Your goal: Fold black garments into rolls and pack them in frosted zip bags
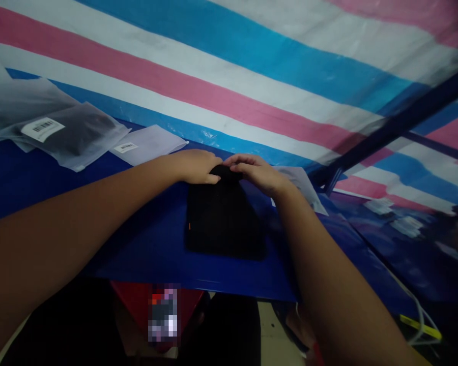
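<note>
A black cloth piece (225, 223) lies flat on the blue tabletop, wider toward my body, with a small orange tag on its left edge. At its far end the cloth is bunched or folded over. My left hand (200, 166) grips that far end from the left, thumb toward me and fingers partly hidden. From the right, my right hand (257, 173) pinches the same bunched part, its fingertips close to the left hand. The cloth's exact kind cannot be made out.
Frosted zip bags with barcode labels (80, 134) lie at the left, one flatter bag (148, 145) behind my left wrist. Another bag (301, 185) sits beyond my right forearm. A striped sheet (213, 76) hangs behind the blue table (145, 249). A dark metal bar (397, 122) slants at the right.
</note>
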`<action>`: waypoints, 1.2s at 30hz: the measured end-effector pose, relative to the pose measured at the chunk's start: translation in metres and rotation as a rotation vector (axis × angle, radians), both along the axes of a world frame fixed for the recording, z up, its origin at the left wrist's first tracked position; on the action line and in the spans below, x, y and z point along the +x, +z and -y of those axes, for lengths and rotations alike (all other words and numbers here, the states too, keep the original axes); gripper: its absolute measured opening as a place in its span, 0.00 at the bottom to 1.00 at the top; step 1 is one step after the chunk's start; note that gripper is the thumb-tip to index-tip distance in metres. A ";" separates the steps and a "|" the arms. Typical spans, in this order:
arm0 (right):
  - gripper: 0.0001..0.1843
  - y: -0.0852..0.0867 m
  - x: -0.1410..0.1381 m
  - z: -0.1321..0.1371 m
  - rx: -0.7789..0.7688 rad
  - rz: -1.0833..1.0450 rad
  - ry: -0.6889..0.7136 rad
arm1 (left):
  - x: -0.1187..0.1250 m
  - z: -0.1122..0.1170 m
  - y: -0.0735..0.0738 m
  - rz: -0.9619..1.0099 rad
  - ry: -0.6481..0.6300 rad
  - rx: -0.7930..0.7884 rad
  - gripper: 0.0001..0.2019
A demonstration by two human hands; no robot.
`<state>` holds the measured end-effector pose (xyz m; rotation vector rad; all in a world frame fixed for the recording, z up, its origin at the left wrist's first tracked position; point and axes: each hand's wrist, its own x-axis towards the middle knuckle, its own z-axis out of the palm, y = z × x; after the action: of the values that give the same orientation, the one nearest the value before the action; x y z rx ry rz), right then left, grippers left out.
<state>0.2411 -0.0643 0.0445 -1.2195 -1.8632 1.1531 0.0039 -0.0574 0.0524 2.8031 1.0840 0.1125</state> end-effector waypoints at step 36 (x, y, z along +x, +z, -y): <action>0.20 -0.012 0.008 -0.011 0.285 0.242 0.116 | 0.000 -0.006 -0.003 0.130 -0.051 0.020 0.28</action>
<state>0.2492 -0.0529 0.0327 -1.1394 -2.2153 0.7878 0.0038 -0.0513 0.0494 2.7936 0.9864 0.2977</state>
